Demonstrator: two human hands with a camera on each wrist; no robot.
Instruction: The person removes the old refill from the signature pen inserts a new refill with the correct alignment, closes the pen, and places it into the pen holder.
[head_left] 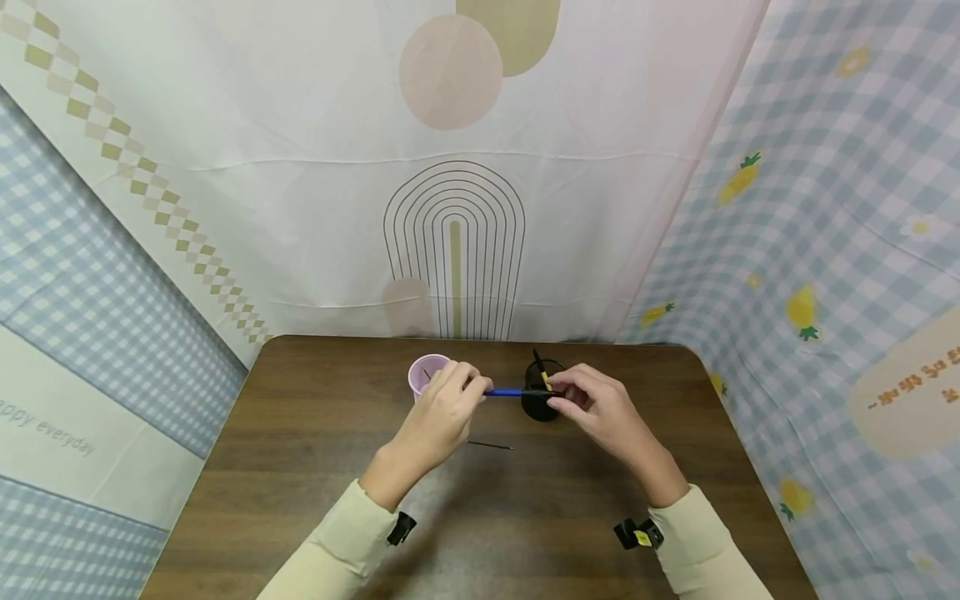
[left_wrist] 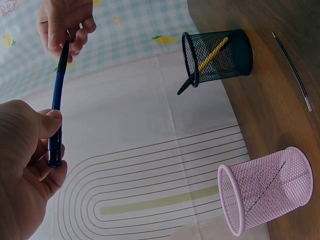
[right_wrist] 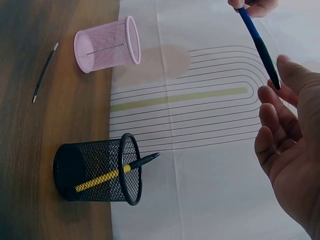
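My left hand (head_left: 447, 406) pinches the rear end of a blue pen (left_wrist: 58, 92) with a dark grip section. The pen is held level above the table and points right. Its tip lies between the thumb and fingers of my right hand (head_left: 597, 408); whether they pinch it or only surround it is unclear. Behind the hands stand a pink mesh pen cup (left_wrist: 265, 192) with a thin rod inside, and a black mesh pen cup (right_wrist: 95, 170) holding a black-and-yellow pen (right_wrist: 107, 179). A thin dark pen refill (left_wrist: 294, 72) lies on the table in front.
The brown wooden table (head_left: 300, 467) has rounded far corners. A patterned white cloth (head_left: 322, 225) hangs directly behind it, with blue checked cloth (head_left: 810, 192) at the sides. Both pen cups stand near the back edge.
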